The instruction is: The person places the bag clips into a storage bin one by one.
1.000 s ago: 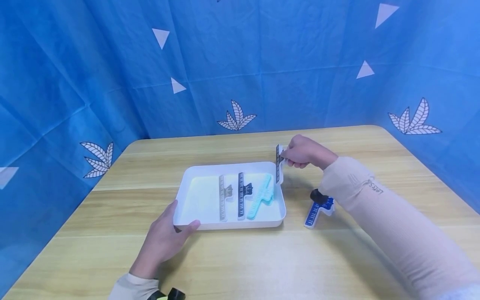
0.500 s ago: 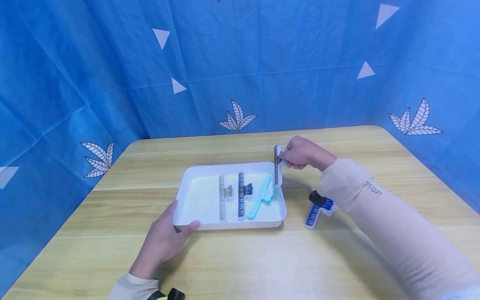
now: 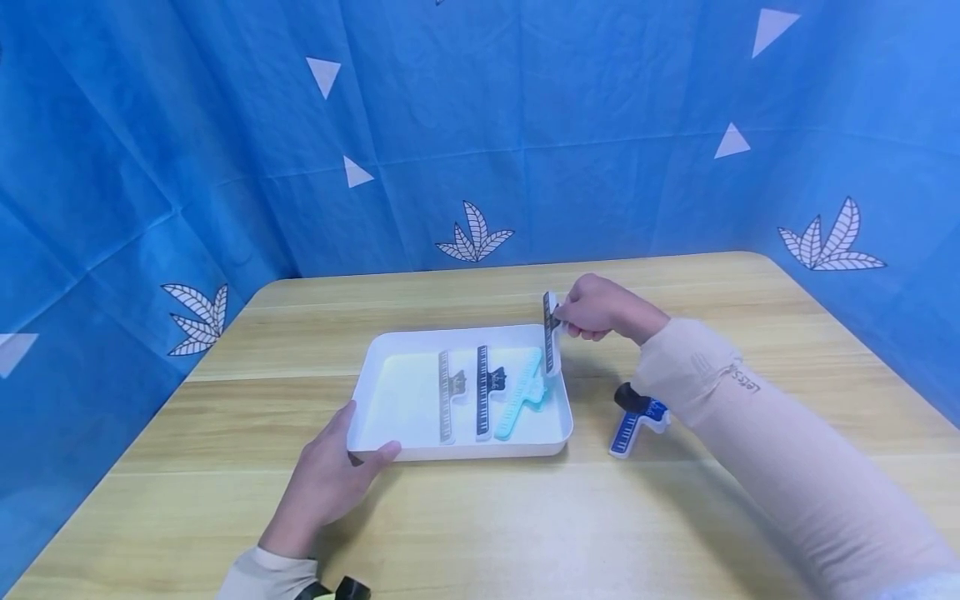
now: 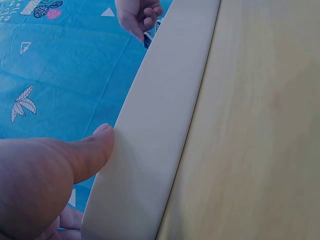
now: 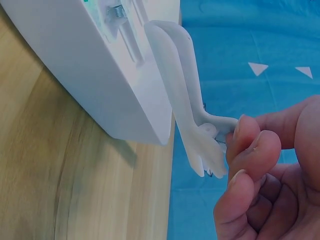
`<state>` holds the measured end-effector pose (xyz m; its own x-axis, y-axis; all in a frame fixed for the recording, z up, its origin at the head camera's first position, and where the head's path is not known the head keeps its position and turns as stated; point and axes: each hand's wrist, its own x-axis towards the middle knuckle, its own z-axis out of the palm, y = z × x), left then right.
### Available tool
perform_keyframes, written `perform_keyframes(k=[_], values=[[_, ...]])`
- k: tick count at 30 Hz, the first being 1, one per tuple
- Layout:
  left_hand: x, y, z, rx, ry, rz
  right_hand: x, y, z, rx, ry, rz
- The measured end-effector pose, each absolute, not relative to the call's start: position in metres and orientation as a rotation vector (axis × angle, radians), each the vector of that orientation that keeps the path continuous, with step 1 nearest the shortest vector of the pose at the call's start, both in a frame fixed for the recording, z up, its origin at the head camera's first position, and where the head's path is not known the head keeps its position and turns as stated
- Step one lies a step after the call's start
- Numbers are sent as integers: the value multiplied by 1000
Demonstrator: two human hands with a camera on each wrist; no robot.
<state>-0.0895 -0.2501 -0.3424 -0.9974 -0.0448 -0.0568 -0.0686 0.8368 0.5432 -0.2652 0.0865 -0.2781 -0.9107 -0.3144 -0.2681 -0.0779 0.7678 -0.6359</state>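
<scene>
A white tray [image 3: 465, 451] lies on the table, its near left corner between the thumb and fingers of my left hand [image 3: 333, 471]. In the left wrist view the thumb [image 4: 95, 152] touches the tray's wall. My right hand [image 3: 597, 305] pinches a ruler clip [image 3: 551, 342] with a black strip by its handle, upright at the tray's far right corner. Inside the tray lie a grey ruler clip [image 3: 445, 400], a black ruler clip [image 3: 482, 400] and a turquoise ruler clip [image 3: 519, 396]. The right wrist view has the held clip [image 5: 175, 75] edge-on beside the tray wall.
A blue ruler clip [image 3: 625, 433] lies on the wooden table [image 3: 525, 525], right of the tray, partly covered by the black wrist camera [image 3: 632, 397]. A blue patterned cloth [image 3: 585, 200] hangs behind the table.
My right hand has shifted slightly left with the black-strip clip, which now overlaps the tray's right edge more in the head view. My left hand and the tray have stayed put.
</scene>
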Motion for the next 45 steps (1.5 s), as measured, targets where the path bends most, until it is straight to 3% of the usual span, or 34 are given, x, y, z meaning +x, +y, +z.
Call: perform_keyframes(k=[45], values=[[-90,-249,-341,-124,2951,878,-263,69,-281,-336,2613,-833]])
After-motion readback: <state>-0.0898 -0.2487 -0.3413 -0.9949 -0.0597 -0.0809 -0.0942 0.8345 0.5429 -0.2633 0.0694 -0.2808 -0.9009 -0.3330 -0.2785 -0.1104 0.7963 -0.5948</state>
